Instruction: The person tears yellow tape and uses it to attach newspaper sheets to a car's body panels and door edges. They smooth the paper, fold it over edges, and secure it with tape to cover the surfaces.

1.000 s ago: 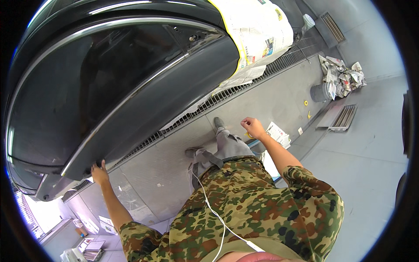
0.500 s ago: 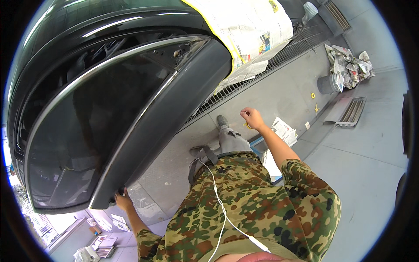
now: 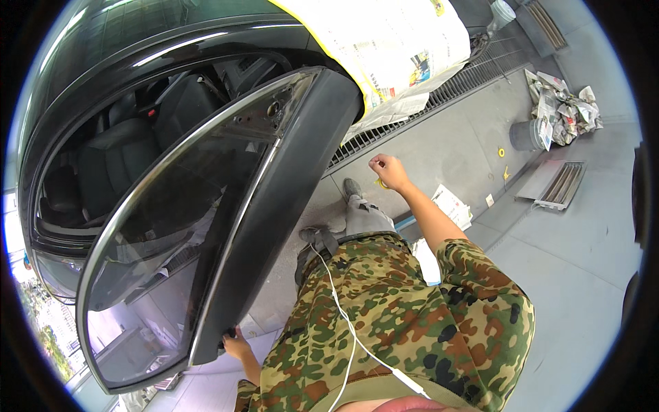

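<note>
Car door: black, framed car door in front of and to the left of the person; swung out from the body, with a dark seat visible in the opening.
Left hand: left hand grasps the door's free end at a dark fitting that looks like the outer door handle; the full finger wrap is hidden.
Right hand: right hand is away from the door, fingers curled into a loose fist; a yellow strip shows just beneath, and whether it is gripped cannot be told.
Door handling: probably heavy and stiff, yet easy to swing about hinges presumed at the end near the masked panel.
Hold point: the handle end should give the best leverage; keep fingers out of the hinge-side gap.
Window glass: window glass is likely smooth, slippery and breakable; avoid pulling on it or its slim bright frame.
Masked panel: newspaper sheets with a yellow edge cover it beside the door's front end; the paper is likely light and easily torn.
Floor: a grating runs below the masked panel.
</note>
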`<control>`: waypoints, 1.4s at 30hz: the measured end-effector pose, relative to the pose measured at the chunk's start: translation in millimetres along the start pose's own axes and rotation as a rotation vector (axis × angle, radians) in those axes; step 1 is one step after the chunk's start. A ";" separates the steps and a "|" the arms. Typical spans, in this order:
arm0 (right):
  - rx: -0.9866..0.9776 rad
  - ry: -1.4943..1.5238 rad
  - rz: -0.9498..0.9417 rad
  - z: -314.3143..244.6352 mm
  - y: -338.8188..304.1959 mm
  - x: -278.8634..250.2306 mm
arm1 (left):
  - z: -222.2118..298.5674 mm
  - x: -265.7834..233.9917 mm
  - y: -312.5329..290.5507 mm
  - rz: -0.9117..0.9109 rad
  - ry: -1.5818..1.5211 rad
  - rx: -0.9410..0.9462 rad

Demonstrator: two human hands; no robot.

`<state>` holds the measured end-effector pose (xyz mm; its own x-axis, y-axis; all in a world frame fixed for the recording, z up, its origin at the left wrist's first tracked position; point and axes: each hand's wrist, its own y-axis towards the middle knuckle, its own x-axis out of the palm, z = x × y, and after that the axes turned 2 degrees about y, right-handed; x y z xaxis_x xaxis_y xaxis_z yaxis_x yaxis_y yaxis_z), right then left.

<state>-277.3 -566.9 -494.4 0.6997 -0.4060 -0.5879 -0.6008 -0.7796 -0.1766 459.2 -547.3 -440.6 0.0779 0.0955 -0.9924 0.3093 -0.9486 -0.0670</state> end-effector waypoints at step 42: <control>-0.615 0.563 0.064 -159.6 59.3 10.6 | 258.2 -132.5 41.5 0.044 -0.789 0.790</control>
<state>-243.8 -693.6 -385.1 0.8582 -0.5084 -0.0710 -0.4418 -0.8019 0.4022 217.0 -677.2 -338.6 -0.6361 0.1044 -0.7645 -0.3896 -0.8987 0.2014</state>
